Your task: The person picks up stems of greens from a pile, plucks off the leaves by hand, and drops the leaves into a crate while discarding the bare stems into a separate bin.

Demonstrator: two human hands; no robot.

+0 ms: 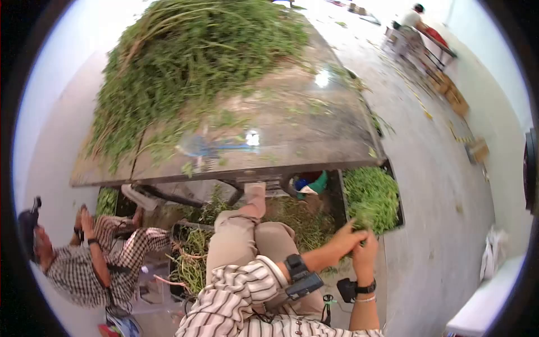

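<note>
My left hand (343,240) and my right hand (365,250) are close together, low on the right, at the near edge of a dark crate (400,213). Both hands are closed, with fingers pinched around a small tuft of leafy greens (365,218) that is blurred at the fingertips. Loose green leaves (368,188) fill the crate just beyond my hands. A large heap of long-stemmed greens (196,62) lies on the wooden table (314,132) ahead of me.
A blue comb-like tool (224,147) lies on the table. Stems (193,261) are piled left of my legs. A co-worker (84,264) sits at left, hands together. Another person (412,25) is at a far table. Cardboard boxes (449,92) line the right wall.
</note>
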